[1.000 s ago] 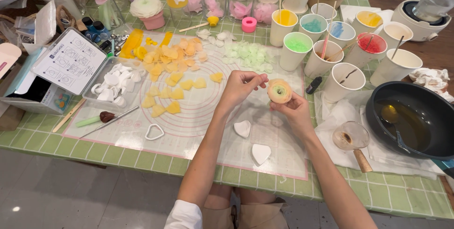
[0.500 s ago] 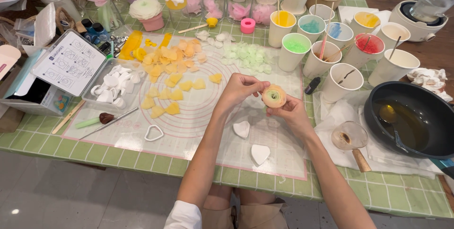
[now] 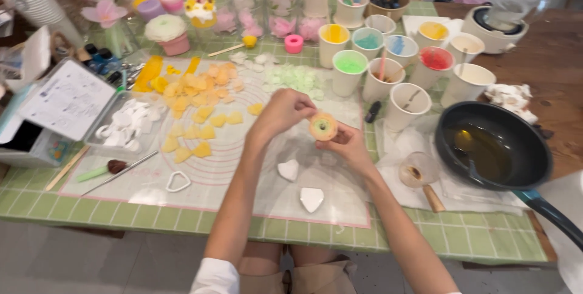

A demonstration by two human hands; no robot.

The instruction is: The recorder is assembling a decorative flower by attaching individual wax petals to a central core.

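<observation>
Above the silicone mat [image 3: 243, 148], head view:
Your right hand [image 3: 349, 148]: fingers closed under the round yellow piece [image 3: 323, 126].
Your left hand [image 3: 282, 112]: fingertips pinching its edge.
Piece: above the mat's white hearts [image 3: 289, 170].

Translucent, smooth silicone mat [image 3: 243, 148] on a green checked cloth [image 3: 425, 239]; right of the mat – a glossy dark pan [image 3: 495, 145]; beyond it, matt paper cups [image 3: 407, 105] – waxy yellow pieces [image 3: 194, 118] on the mat.
</observation>
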